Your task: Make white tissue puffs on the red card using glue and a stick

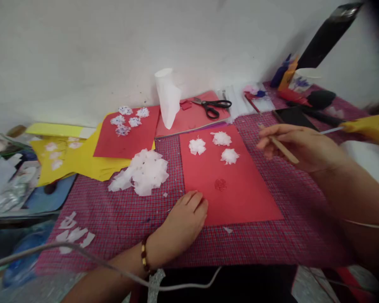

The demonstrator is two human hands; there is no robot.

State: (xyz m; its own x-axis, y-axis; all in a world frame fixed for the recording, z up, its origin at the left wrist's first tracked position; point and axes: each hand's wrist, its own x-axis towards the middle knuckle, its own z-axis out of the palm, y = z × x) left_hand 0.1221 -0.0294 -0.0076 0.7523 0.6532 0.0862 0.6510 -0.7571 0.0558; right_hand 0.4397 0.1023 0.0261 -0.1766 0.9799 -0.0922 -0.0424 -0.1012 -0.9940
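Observation:
My left hand (187, 216) lies on the lower left edge of a red sheet of paper (240, 198), fingers resting on it and holding nothing. Three white tufts of crumpled paper (230, 156) sit on the upper part of this sheet. Below them is a wet-looking round patch (220, 184), shiny like glue. Raised to the right of the sheet, my right hand (298, 145) grips a thin wooden stick (284, 149). Left of the sheet, a pile of small white paper pieces (150, 170) lies on the checked cloth (113, 219).
Behind are black-handled scissors (213, 107), a white paper roll (168, 97) and a red sheet with speckled tufts (126, 143). Yellow paper (78, 155) lies left. A yellow glue gun (366, 125) is at right. A pale cable (113, 267) crosses the foreground.

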